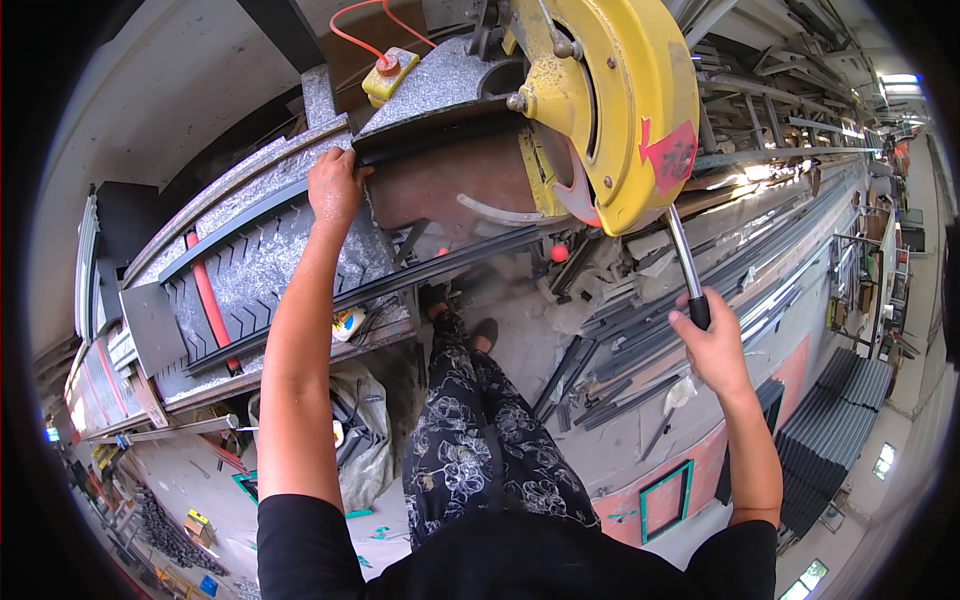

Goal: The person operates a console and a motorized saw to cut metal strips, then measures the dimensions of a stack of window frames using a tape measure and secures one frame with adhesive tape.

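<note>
A yellow cut-off saw (610,110) stands at the upper right of the bench, a red paper with an arrow stuck on its blade guard. My right hand (716,348) is wrapped round the black grip (699,313) at the end of the saw's metal lever. At the bench's back rail my left hand (336,187) grips a long dark grey metal profile (235,228), fingers bent over it, the fingertips partly hidden. The blade is mostly covered by the guard; only a curved edge shows below it.
A yellow switch box (390,78) with an orange cable sits behind the bench. A second long profile (440,266) runs along the front edge, and a red strip (209,305) crosses the bench. Several loose bars (640,370) lie on the floor to the right, beside stacked dark profiles (835,430).
</note>
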Tool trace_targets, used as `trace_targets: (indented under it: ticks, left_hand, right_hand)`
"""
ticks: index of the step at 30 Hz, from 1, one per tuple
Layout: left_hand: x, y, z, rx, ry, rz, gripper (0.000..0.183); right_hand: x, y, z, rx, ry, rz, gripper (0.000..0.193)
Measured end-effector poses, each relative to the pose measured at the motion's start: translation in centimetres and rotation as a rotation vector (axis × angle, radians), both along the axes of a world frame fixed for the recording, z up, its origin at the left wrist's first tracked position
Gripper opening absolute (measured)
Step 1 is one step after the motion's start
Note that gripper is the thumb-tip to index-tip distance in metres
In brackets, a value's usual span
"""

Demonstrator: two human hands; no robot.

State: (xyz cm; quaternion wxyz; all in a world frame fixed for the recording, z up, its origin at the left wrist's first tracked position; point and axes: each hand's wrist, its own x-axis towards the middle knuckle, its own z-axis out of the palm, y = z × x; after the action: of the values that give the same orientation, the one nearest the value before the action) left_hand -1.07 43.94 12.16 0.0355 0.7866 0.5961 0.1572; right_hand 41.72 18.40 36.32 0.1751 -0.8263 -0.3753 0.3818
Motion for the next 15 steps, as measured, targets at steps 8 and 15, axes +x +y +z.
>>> trace_targets:
  ticks: [8, 15]
  left_hand:
    - [-0.1, 0.1, -0.3, 0.03, 0.035, 0.003, 0.028]
    - [-0.1, 0.1, -0.5, 0.04, 0.05, -0.004, 0.028]
  right_hand:
    - [0.1, -0.3, -1.0, 0.039, -0.015, 0.034, 0.023]
    - [0.3, -0.6, -2.0, 0.025, -0.038, 0.019, 0.024]
